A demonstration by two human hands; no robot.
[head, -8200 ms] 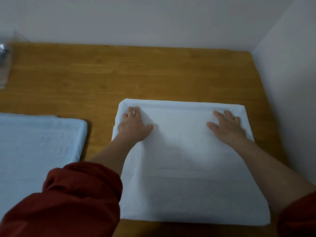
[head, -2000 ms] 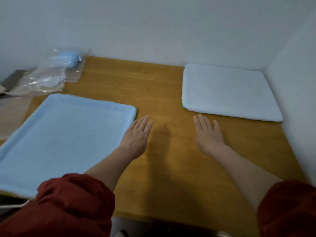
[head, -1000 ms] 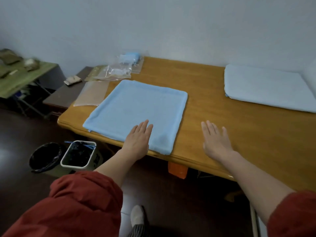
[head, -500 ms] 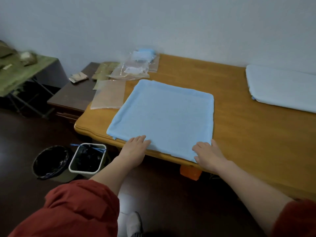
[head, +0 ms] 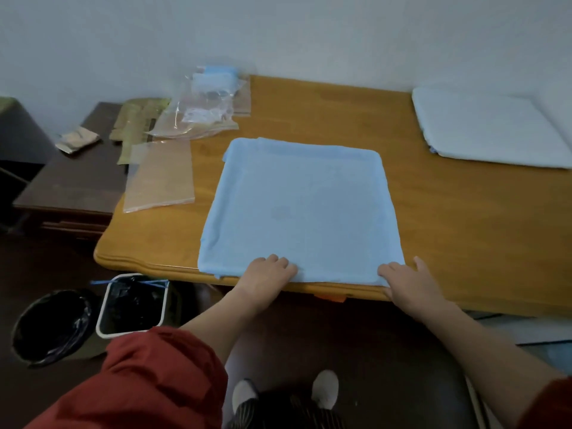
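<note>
Where blue cloth (head: 300, 205) meets table (head: 464, 230) edge, left hand (head: 266, 275) and right hand (head: 410, 281) fingers (head: 387, 270) curled round its hem.

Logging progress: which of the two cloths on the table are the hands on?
The blue cloth at the table's front edge: the left hand and right hand grip its near edge. The paler cloth lies untouched at the far right.

Red sleeves (head: 139, 382), striped trousers (head: 278, 413), pale shoes (head: 325, 387)
</note>
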